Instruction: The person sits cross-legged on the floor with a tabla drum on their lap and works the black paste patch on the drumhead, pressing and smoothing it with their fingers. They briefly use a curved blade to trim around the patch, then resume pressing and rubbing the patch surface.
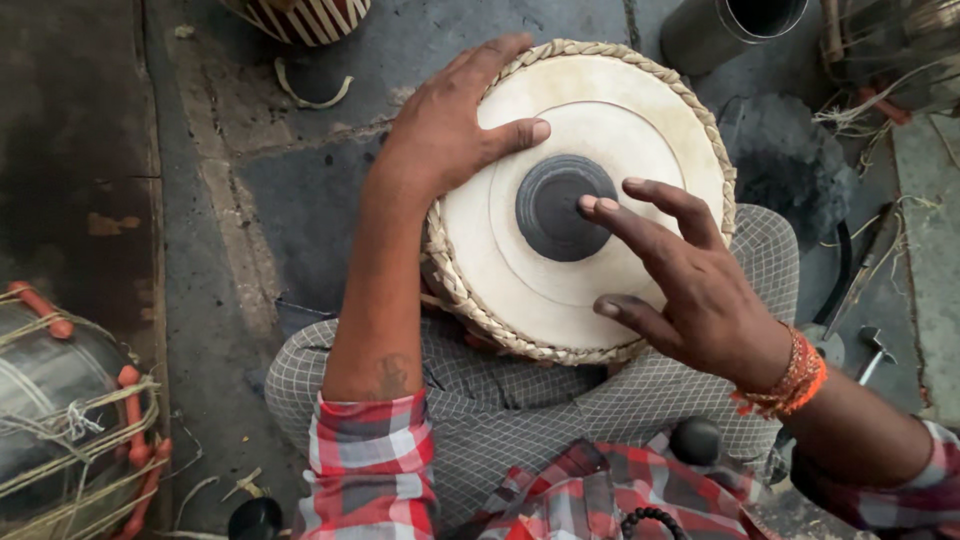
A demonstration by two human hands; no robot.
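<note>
A small hand drum (600,130) with a cream skin, a dark round patch (562,207) in its middle and a braided rim rests between my knees. My left hand (445,125) lies on the drum's upper left rim, palm down, thumb stretched across the skin. Over the lower right of the skin hovers my right hand (690,280), fingers spread, two fingertips reaching the dark patch. An orange thread band (790,380) circles my right wrist. Neither hand holds a loose object.
A metal drum (60,400) laced with rope and orange pegs stands at the lower left. A striped drum (310,15) sits at the top. A metal cylinder (730,25) and a pile of straps are at the upper right. Small tools (870,345) lie on the stone floor at the right.
</note>
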